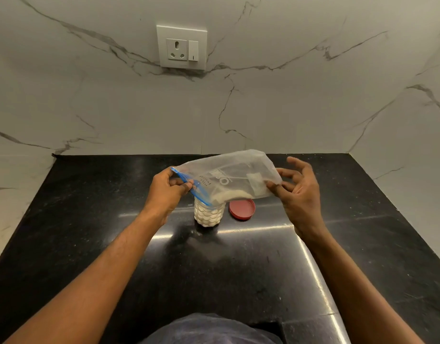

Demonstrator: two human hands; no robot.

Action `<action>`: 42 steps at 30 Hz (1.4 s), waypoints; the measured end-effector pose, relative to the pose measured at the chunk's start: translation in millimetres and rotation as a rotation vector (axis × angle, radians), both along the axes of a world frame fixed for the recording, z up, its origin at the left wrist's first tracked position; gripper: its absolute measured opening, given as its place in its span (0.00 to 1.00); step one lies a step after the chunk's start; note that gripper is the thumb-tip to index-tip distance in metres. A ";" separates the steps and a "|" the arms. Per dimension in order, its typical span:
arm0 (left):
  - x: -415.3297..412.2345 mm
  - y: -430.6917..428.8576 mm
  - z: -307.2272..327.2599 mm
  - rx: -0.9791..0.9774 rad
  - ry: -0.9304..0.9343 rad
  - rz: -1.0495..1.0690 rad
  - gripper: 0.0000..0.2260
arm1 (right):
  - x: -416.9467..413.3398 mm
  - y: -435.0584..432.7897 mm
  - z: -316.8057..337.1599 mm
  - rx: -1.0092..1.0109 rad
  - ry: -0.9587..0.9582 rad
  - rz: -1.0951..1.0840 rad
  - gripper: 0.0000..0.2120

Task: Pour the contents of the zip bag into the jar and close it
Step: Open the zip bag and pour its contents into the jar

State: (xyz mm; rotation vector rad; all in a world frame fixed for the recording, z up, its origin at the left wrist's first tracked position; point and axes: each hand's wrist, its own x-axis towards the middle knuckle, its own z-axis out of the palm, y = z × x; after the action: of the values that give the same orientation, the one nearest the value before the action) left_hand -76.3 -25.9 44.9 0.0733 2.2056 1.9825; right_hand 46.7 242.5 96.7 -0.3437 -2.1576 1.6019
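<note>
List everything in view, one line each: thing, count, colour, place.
zip bag: one, clear with blue zip, tilted over the jar, held at both ends
jar: one, clear, white contents, on the counter, open
lid: one, red, on the counter right of the jar
counter: one, black
wall socket: one, white, on the marble wall
left hand: one, at the zip end
right hand: one, at the bag's bottom

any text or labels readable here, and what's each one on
"Milk Powder", handwritten and upside down, on the zip bag near its blue zipper.
Large white printed logo beside it on the bag: upside down and too unclear to read.
Wall socket and red lid: no text visible.
</note>
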 end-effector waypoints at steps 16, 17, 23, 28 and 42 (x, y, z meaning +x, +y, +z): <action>5.8 0.7 -0.8 0.036 -0.041 0.027 0.12 | -7.8 -7.5 1.4 0.130 0.094 -0.128 0.11; 6.1 0.4 -1.1 0.043 -0.052 0.026 0.12 | -9.0 -8.3 2.3 0.139 0.097 -0.121 0.10; 8.1 -2.1 -1.2 0.082 -0.091 0.043 0.14 | -13.4 -13.0 4.8 -0.003 0.089 0.076 0.24; 11.0 -1.1 -1.0 0.093 -0.109 0.046 0.12 | -17.1 -12.2 8.0 0.042 0.143 -0.027 0.18; 13.4 -0.4 -0.7 0.092 -0.100 0.050 0.12 | -38.7 -24.4 3.8 0.029 0.161 0.017 0.16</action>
State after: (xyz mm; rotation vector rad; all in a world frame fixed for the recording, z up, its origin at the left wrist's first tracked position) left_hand -62.9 -26.3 44.2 -0.0682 2.0752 2.0656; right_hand 8.1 218.1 100.5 -0.1812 -2.0647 1.5507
